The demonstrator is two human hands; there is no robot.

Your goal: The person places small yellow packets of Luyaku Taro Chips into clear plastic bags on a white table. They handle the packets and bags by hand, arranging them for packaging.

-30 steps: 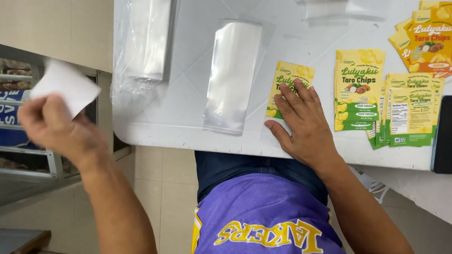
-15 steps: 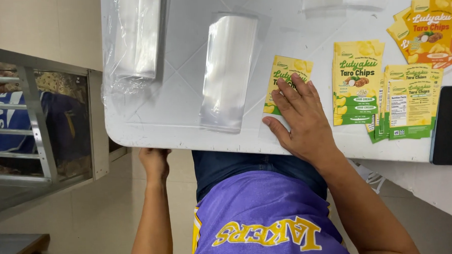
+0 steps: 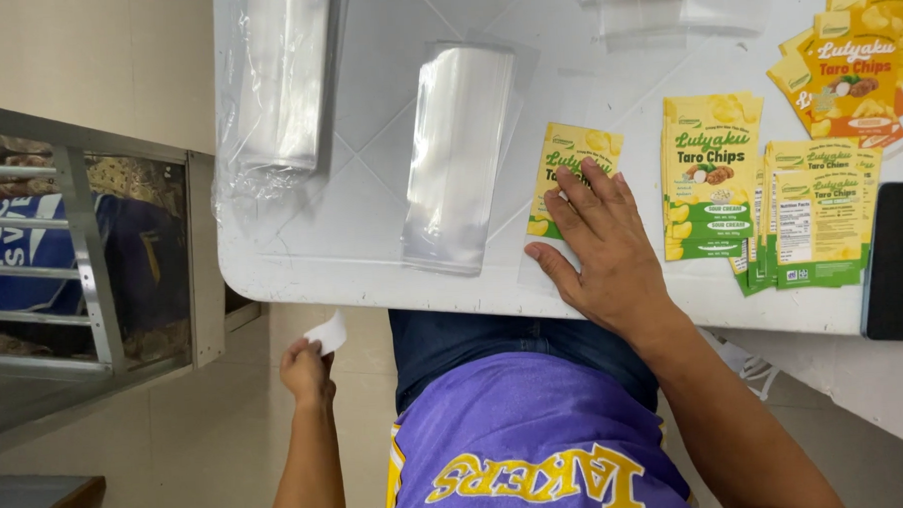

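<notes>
With the right hand (image 3: 611,248) spread flat on the yellow label (image 3: 572,170), the paper scrap (image 3: 326,333) pinched by the left hand (image 3: 305,369) below the bench (image 3: 371,237) could be dropped.

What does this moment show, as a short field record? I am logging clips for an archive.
left hand: below the table edge, pinching a small white paper scrap
right hand: flat on a yellow-green label on the white table
clear bags: stack left of that label
second clear bag stack: at the table's left edge
label piles: yellow-green ones right of the hand
orange labels: far right
</notes>
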